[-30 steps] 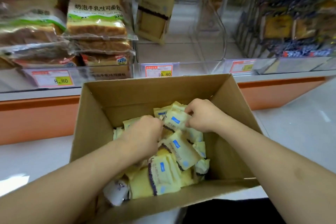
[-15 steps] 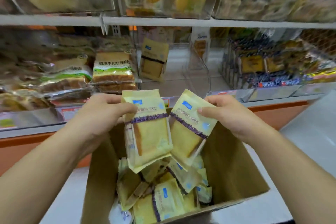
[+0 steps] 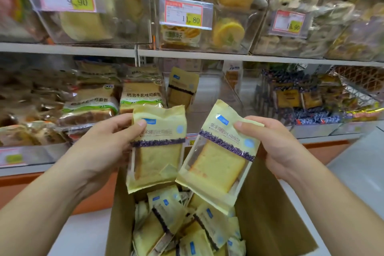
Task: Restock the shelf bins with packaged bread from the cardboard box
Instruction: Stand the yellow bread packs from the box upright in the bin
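Head view. Left hand seen raised above the cardboard box, thumb and curled fingers pinching the upper left edge of a yellow bread packet; packet hung upright, purple band across its middle, a bread slice visible through the clear window. Right hand likewise raised, thumb on the front and fingers curled behind the upper right corner of a second yellow bread packet; that packet tilted, lower end nearest the box. Both packets held side by side, edges close or just overlapping, in front of the lower shelf. More packets of the same kind lying loose in a heap inside the open box, directly below the hands. One matching packet standing upright in the clear shelf bin behind the held pair. Bagged toast loaves stacked to the left on the same shelf. Price tag fixed to a clear bin on the upper shelf.
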